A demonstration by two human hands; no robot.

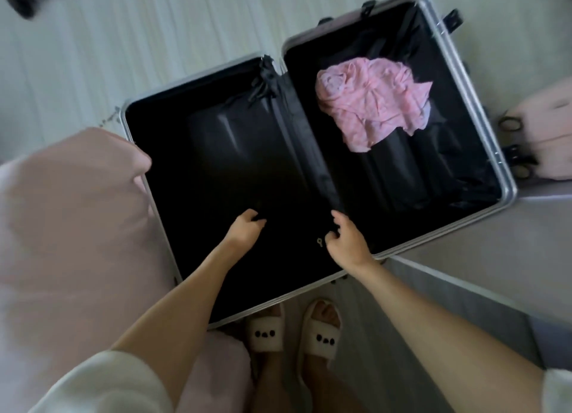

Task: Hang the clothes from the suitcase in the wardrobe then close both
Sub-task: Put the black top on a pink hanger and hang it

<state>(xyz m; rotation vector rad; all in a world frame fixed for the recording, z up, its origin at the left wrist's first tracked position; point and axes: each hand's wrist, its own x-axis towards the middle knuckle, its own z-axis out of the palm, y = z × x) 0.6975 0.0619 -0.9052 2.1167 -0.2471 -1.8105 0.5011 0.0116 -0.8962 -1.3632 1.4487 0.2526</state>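
Presently suitcase (pixel 507 192) lies open, hinge running away from viewer (pink garment (pixel 374 100) crumpled inside); left hand (pixel 246 228) and right hand (pixel 348 239) fingers curl on black lining (pixel 235 152).

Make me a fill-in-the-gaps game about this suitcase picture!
1. The suitcase lies ____ on the floor.
2. The crumpled garment inside it is ____ in colour.
3. That garment lies in the ____ half of the suitcase as seen here.
4. The person's feet wear white ____.

Missing words: open; pink; right; slippers
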